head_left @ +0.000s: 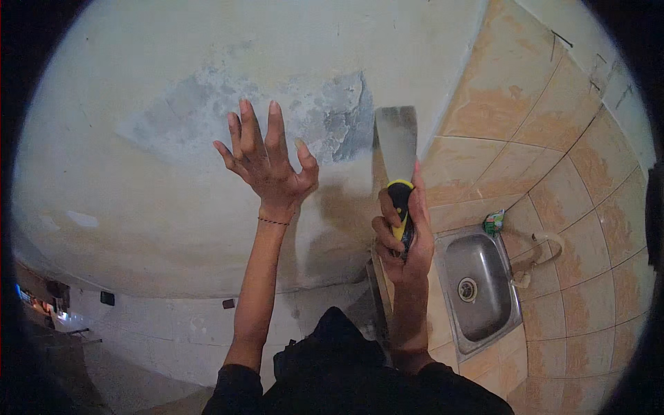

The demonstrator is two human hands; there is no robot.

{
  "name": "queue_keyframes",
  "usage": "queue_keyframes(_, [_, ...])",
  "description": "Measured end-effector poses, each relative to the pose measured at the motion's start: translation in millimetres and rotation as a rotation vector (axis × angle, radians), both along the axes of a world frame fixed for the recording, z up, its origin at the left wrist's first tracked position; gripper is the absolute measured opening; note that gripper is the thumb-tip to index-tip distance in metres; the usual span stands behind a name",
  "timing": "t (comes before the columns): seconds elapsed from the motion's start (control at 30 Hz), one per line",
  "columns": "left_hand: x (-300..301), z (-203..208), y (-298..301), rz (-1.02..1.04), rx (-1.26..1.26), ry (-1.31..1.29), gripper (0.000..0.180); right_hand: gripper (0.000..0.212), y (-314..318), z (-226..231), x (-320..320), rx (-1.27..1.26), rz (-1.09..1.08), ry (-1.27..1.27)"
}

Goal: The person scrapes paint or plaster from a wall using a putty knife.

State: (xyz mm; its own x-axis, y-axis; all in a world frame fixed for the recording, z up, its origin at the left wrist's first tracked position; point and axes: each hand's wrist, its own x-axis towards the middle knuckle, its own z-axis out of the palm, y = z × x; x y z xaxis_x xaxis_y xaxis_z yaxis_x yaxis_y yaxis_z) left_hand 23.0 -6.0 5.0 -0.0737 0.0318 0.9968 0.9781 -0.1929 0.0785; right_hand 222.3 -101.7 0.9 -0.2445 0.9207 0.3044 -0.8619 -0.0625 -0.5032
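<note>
My left hand is raised with its fingers spread, in front of the pale painted wall. It overlaps the lower edge of a grey patch where paint has come away; whether the fingertips touch the wall I cannot tell. To its right, my right hand is wrapped round the black and yellow handle of a putty knife. The wide metal blade points up, just right of the rough, flaking edge of the patch. I cannot make out whether the blade touches the wall.
A steel sink is set in a tiled counter at the lower right. A pale tap and a small green packet are by it. Orange-beige tiles cover the right wall. Small dark objects lie at the lower left.
</note>
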Motion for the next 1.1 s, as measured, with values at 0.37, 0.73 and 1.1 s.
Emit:
queue_keyframes(0.37, [0,-1,0,-0.005,0.008,0.006,0.063,0.061,-6,8,-6,-0.01,-0.077,-0.068])
queue_keyframes(0.73, [-2,-4,1,-0.003,0.019,-0.001,0.06,0.061,-11,16,-12,-0.009,-0.097,-0.118])
queue_keyframes(1.1, [-1,-8,3,0.003,0.003,-0.021,0.06,0.056,-11,17,-11,-0.096,-0.079,-0.06])
